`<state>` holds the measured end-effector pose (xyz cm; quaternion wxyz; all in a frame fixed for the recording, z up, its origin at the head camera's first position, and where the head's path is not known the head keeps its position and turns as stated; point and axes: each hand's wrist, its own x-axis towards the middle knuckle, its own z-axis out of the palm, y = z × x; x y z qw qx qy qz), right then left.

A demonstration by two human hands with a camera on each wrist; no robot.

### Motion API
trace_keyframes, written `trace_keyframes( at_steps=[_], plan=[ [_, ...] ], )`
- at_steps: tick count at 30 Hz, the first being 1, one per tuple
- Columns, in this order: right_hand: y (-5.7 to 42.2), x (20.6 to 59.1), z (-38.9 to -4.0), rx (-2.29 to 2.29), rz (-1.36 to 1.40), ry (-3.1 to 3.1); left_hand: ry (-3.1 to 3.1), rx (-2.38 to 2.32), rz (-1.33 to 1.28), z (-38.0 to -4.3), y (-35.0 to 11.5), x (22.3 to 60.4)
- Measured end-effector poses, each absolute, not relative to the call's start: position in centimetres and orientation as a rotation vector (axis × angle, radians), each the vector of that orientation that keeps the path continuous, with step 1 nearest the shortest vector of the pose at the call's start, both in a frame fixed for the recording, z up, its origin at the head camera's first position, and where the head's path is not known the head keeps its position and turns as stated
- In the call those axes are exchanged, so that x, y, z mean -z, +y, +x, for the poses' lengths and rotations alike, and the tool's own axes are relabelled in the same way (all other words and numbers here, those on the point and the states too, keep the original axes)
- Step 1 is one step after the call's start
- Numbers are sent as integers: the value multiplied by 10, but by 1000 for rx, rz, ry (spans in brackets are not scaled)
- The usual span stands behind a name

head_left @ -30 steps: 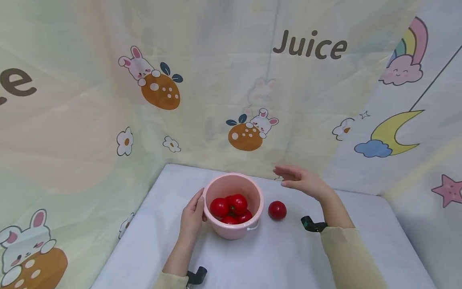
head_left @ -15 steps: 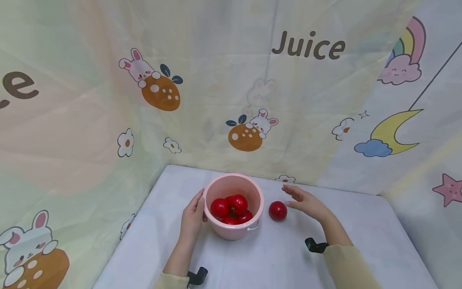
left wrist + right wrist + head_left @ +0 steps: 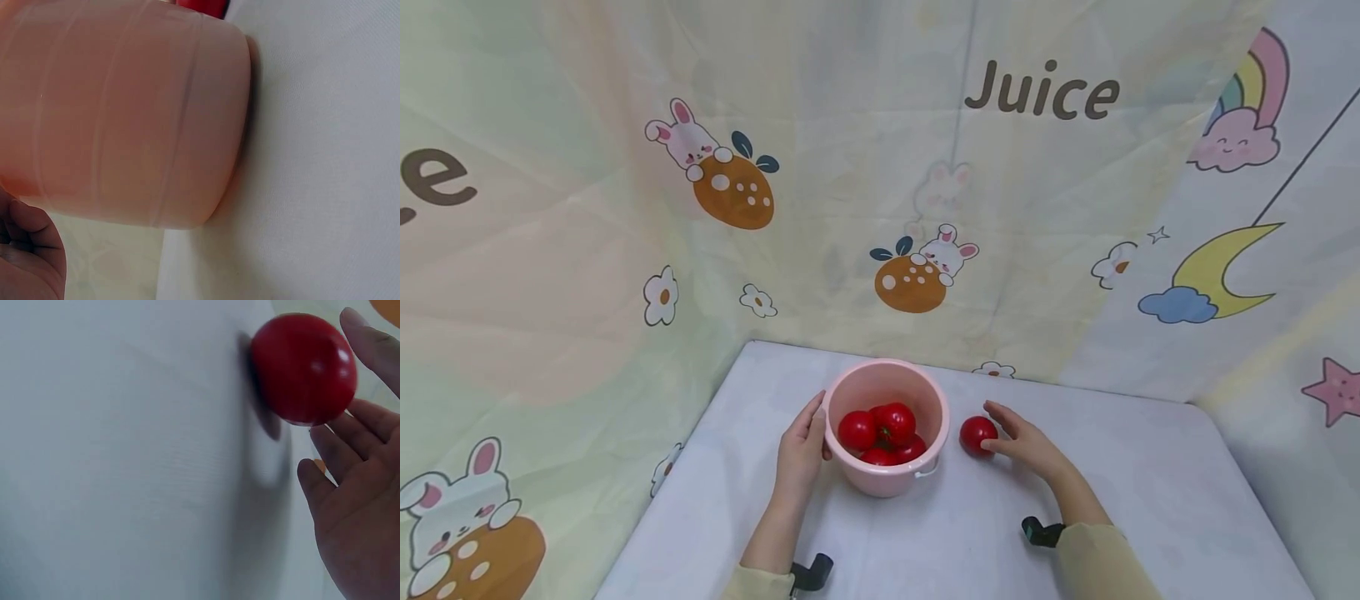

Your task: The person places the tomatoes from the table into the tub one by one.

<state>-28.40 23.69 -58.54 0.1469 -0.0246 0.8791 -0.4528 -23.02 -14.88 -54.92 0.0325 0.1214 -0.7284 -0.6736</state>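
A pink bucket [image 3: 883,482] with several red tomatoes [image 3: 857,431] inside stands upright on the table. My left hand [image 3: 799,454] holds it by its left side near the rim; in the left wrist view the bucket's wall [image 3: 125,119] fills much of the picture, with curled fingers at its upper edge. One more tomato [image 3: 977,436] lies on the table just right of the bucket. My right hand [image 3: 1030,446] is beside that tomato, thumb and fingers spread. In the right wrist view the fingers stretch out loosely around the tomato [image 3: 303,369], without a visible grip.
A white cloth covers the table [image 3: 940,550]. Printed fabric [image 3: 820,167] with rabbits and the word Juice hangs behind it and along the sides. The bucket's white handle [image 3: 927,469] hangs down at its front right.
My right hand has come down and leftward from above the table's back edge to beside the loose tomato. The left hand and the bucket have stayed in place.
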Motion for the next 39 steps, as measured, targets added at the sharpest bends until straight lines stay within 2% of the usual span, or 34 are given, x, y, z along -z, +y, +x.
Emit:
trace_keyframes(
  at_steps=[12,39],
  plan=[
    [229,602,-283,1198,30,2613,-2247,2051,360,-229,-148,550],
    [231,604,-283,1179,87,2618,-2254,2066,393,-232,-148,552]
  ],
)
